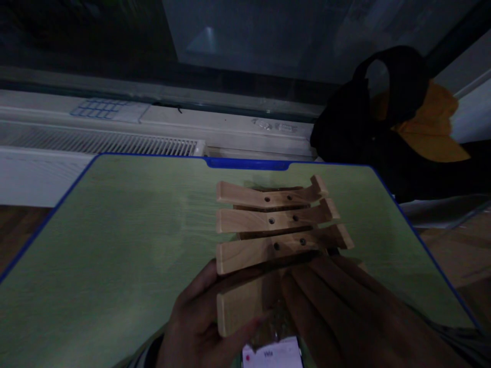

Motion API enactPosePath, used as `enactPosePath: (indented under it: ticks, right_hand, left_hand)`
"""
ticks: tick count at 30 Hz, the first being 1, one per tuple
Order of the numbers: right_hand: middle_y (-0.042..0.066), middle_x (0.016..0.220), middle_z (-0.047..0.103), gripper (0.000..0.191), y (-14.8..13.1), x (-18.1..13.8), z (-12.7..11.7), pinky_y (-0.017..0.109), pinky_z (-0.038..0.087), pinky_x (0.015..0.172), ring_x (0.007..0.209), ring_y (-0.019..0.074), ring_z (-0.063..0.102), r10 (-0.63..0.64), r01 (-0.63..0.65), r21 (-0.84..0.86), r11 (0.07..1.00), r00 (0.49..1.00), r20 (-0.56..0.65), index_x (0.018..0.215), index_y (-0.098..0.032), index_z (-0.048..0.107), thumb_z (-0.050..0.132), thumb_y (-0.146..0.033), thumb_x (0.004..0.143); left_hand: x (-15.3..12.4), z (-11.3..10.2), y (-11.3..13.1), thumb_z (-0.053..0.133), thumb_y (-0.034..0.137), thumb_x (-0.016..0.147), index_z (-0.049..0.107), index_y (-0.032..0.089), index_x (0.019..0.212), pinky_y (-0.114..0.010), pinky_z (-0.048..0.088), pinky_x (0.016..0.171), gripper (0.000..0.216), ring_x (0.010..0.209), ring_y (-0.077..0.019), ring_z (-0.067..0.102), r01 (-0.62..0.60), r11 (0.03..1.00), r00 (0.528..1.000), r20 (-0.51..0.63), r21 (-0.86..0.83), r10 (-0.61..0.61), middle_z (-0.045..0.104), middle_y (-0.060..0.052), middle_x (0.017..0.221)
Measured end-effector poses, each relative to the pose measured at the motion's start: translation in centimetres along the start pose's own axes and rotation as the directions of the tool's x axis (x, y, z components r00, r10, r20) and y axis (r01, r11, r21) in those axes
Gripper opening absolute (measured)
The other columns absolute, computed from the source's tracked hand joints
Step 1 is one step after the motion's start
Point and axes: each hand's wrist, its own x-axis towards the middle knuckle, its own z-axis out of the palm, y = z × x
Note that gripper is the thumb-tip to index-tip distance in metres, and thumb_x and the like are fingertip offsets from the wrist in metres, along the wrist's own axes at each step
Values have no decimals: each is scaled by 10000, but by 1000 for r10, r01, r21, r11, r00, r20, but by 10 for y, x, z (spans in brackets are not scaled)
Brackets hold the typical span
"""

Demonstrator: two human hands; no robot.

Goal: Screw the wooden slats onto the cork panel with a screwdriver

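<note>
Several pale wooden slats lie one behind another over the table, each curving up at its right end; a middle wooden slat (pixel 245 255) shows two dark screw holes. My left hand (pixel 192 319) is wrapped round the left part of the nearest wooden slat (pixel 241 306), its thumb along the front. Over the right part of that same slat lies my right hand (pixel 341 312), fingers bent together and fingertips partly hidden; whether it grips is unclear. Between my hands is a shiny, brownish thing (pixel 276 324) I cannot make out. Below it glows a phone screen (pixel 274 355).
The green tabletop (pixel 134 225) has a blue rim and a blue recess (pixel 247 163) at its far edge. Beyond stand a white radiator (pixel 115 140) and a window sill (pixel 230 122). A black bag (pixel 345 122) and an orange cap (pixel 429 128) sit at the right.
</note>
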Motion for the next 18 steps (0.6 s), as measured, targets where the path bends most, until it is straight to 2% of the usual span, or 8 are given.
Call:
enactPosePath:
  ticks: [1, 5, 7, 11, 17, 18]
  right_hand:
    - [33, 707, 672, 479, 0, 0, 0, 334, 456, 647, 670, 178, 589, -23, 23, -1, 1000, 999, -35, 746, -179, 632, 200, -36, 895]
    - [54, 762, 676, 433, 1, 1, 2, 349, 466, 675, 726, 195, 593, -21, 21, -6, 1000, 999, 38, 812, -159, 634, 225, -37, 885]
    - [48, 743, 668, 427, 1, 0, 3, 340, 464, 651, 676, 184, 579, -60, 60, -8, 998, 998, -2, 813, -166, 627, 226, -37, 882]
    - [44, 724, 663, 413, 1, 0, 3, 332, 471, 655, 652, 177, 579, -54, 55, -32, 998, 998, 27, 824, -158, 626, 240, -17, 865]
    - [47, 651, 648, 459, 3, 6, -6, 352, 492, 645, 611, 191, 586, -31, 29, 26, 999, 998, 54, 731, -160, 638, 220, -33, 873]
    - [44, 639, 647, 478, 3, 7, -7, 349, 498, 637, 605, 188, 589, -32, 31, 35, 999, 999, 24, 714, -165, 637, 206, -37, 878]
  left_hand:
    - [0, 0, 0, 680, 200, 727, 612, 306, 1106, -312, 556, 811, 399, 908, -195, 637, -2, 1000, 1000, 3, -10, 2, 641, -8, 1081]
    - [1, 1, 2, 686, 209, 722, 617, 315, 1090, -322, 568, 776, 389, 842, -193, 647, 0, 1000, 1000, -11, 24, 0, 660, -4, 1015]
    - [1, 2, 2, 679, 219, 732, 614, 314, 1092, -320, 568, 769, 378, 813, -186, 646, 6, 999, 1000, -14, 48, -5, 669, 1, 972]
    - [0, 2, -1, 667, 210, 744, 627, 296, 1032, -282, 554, 781, 303, 841, -167, 634, -3, 999, 1000, 5, 36, 2, 660, 8, 980]
    - [0, 2, -3, 676, 193, 740, 609, 320, 1063, -263, 547, 789, 353, 822, -140, 631, -14, 1000, 1000, 2, -2, 14, 649, 31, 974]
    - [0, 2, -2, 676, 197, 742, 609, 329, 1065, -260, 548, 785, 355, 826, -137, 633, -6, 1000, 1000, 2, -6, 6, 645, 34, 980]
